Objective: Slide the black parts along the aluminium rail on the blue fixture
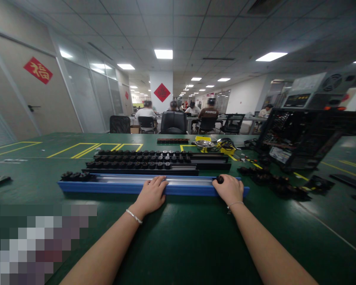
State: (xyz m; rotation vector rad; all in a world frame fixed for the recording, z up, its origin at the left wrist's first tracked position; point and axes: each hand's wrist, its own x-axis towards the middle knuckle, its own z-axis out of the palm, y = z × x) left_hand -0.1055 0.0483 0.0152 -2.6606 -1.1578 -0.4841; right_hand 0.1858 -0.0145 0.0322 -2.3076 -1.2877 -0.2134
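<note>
A long blue rail [106,188] with a pale metal channel lies across the green table in front of me. My left hand [152,194] grips its front wall near the middle, with the fingers curled over the top edge. At the rail's right end, my right hand [230,189] pinches a small black round part [220,179], mostly covered by my fingers. Several black knob-like parts [74,176] sit in the rail's left end. Just behind stand dark rails [184,167] carrying rows of similar black parts [127,164].
An opened black computer case [293,134] stands on the right. Loose black parts [273,180] lie before it. Farther back are a metal dish [203,145] and a short dark strip [172,141]. People [207,113] sit at desks beyond the table.
</note>
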